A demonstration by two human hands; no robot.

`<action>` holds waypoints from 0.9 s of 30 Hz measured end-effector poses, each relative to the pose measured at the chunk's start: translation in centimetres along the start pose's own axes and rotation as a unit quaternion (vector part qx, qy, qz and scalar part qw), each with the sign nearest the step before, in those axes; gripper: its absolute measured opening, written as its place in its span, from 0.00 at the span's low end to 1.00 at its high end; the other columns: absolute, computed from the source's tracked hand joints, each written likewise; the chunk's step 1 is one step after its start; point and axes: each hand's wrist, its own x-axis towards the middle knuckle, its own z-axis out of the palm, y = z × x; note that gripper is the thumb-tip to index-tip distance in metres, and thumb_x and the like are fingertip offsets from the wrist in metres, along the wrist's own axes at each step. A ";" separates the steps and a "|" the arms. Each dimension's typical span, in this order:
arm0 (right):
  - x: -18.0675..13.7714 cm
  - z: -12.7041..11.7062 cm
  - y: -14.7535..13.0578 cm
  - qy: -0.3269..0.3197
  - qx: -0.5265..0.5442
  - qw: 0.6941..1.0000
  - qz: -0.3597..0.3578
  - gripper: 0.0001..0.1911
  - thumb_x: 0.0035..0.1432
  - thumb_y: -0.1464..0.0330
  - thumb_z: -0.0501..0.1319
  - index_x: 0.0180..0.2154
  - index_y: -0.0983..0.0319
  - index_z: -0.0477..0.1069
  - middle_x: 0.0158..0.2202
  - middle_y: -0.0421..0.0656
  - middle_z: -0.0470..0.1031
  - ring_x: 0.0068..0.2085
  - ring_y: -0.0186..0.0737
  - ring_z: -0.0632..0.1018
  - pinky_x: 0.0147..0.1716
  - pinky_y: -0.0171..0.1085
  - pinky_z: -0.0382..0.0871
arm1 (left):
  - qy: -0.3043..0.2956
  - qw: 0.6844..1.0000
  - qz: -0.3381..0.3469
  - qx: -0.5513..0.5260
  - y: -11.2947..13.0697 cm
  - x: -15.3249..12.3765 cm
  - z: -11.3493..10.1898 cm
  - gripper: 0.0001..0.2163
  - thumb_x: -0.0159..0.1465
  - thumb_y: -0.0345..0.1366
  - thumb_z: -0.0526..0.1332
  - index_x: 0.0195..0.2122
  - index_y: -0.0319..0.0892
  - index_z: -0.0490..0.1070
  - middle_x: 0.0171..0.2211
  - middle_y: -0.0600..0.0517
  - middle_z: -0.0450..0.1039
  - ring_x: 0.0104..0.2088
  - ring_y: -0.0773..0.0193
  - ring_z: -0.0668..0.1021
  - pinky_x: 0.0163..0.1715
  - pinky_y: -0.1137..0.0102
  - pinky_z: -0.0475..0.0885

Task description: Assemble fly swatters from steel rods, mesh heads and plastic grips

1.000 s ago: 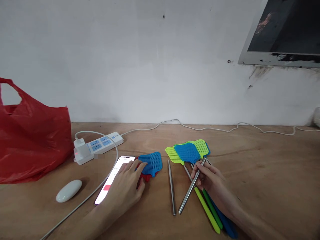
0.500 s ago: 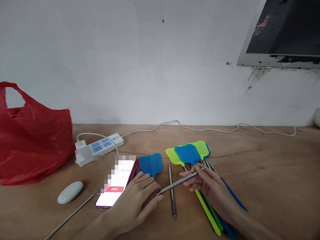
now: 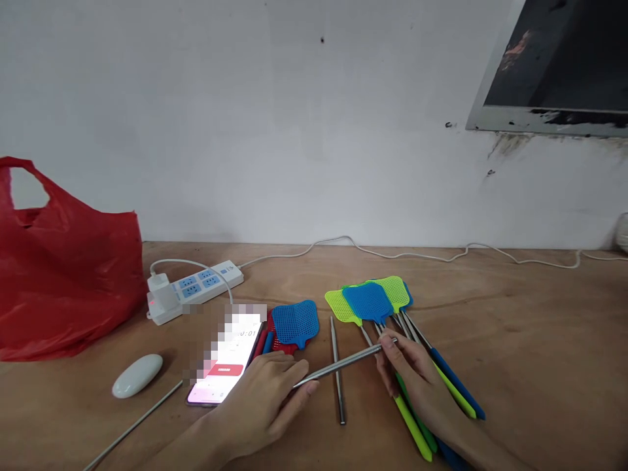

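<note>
A slim, tapered metal rod (image 3: 338, 366) slants between my two hands over the table. My right hand (image 3: 412, 376) pinches its upper end between thumb and fingers. The thin lower end lies between the thumb and index finger of my left hand (image 3: 267, 396), which is closed around it. A second metal rod (image 3: 337, 379) rests on the table beneath. Under and behind my right hand is a pile of fly swatters with a blue head (image 3: 367, 301) and yellow-green heads (image 3: 338, 306). Beyond my left hand lie a blue fly swatter head (image 3: 296, 322) and red ones, partly covered.
A lit phone (image 3: 230, 356) lies left of my left hand. Further left are a white oval object (image 3: 138, 376), a thin rod (image 3: 135, 425), a power strip (image 3: 196, 288) and a red plastic bag (image 3: 69, 275). A white cable (image 3: 407, 254) runs along the wall.
The metal rod has shifted left and slightly down, its thin end now between my left thumb and index finger. My left hand has drawn back a little, uncovering more of the red and blue swatters.
</note>
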 end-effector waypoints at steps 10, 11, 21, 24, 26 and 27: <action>0.3 -0.2 -0.6 -0.033 0.014 0.998 0.045 0.25 0.60 0.45 0.58 0.27 0.59 0.64 0.20 0.35 0.64 0.19 0.30 0.64 0.18 0.31 0.57 | -0.017 1.000 0.006 0.019 0.2 0.0 0.1 0.15 0.74 0.36 0.46 0.29 0.45 0.59 0.25 0.53 0.68 0.26 0.60 0.71 0.27 0.67 0.59; 0.4 -0.3 -0.6 -0.038 0.021 0.998 0.050 0.24 0.61 0.45 0.58 0.29 0.59 0.65 0.20 0.35 0.66 0.19 0.30 0.65 0.18 0.31 0.58 | -0.018 1.000 0.005 0.019 0.2 0.0 0.2 0.15 0.74 0.36 0.46 0.29 0.44 0.60 0.25 0.53 0.69 0.26 0.61 0.72 0.27 0.67 0.59; 0.5 -0.7 -0.5 -0.029 0.015 0.999 0.017 0.22 0.64 0.48 0.56 0.33 0.61 0.70 0.21 0.37 0.68 0.20 0.32 0.67 0.20 0.32 0.58 | 0.088 0.991 -0.059 0.076 0.1 0.0 0.5 0.20 0.73 0.35 0.44 0.24 0.43 0.64 0.19 0.52 0.69 0.20 0.62 0.72 0.22 0.67 0.57; 0.4 -0.6 -0.5 -0.026 -0.005 1.000 0.010 0.23 0.64 0.48 0.56 0.31 0.61 0.71 0.21 0.37 0.67 0.21 0.33 0.67 0.21 0.33 0.59 | 0.114 0.986 -0.070 0.102 0.0 0.1 0.3 0.21 0.73 0.35 0.43 0.24 0.44 0.63 0.18 0.53 0.68 0.18 0.63 0.71 0.22 0.68 0.56; 0.4 -0.6 -0.4 -0.023 -0.030 0.999 0.000 0.23 0.64 0.48 0.56 0.30 0.61 0.71 0.20 0.37 0.67 0.22 0.33 0.68 0.22 0.33 0.59 | 0.126 0.980 -0.085 0.130 0.0 0.1 0.2 0.20 0.73 0.35 0.44 0.22 0.44 0.62 0.17 0.54 0.67 0.17 0.63 0.71 0.22 0.68 0.56; 0.3 -0.6 -0.4 -0.024 -0.044 0.999 -0.007 0.23 0.64 0.49 0.56 0.30 0.61 0.71 0.20 0.37 0.67 0.22 0.34 0.68 0.22 0.33 0.59 | 0.127 0.976 -0.094 0.147 -0.1 0.1 0.2 0.20 0.72 0.35 0.45 0.22 0.44 0.62 0.16 0.54 0.67 0.17 0.62 0.71 0.22 0.68 0.56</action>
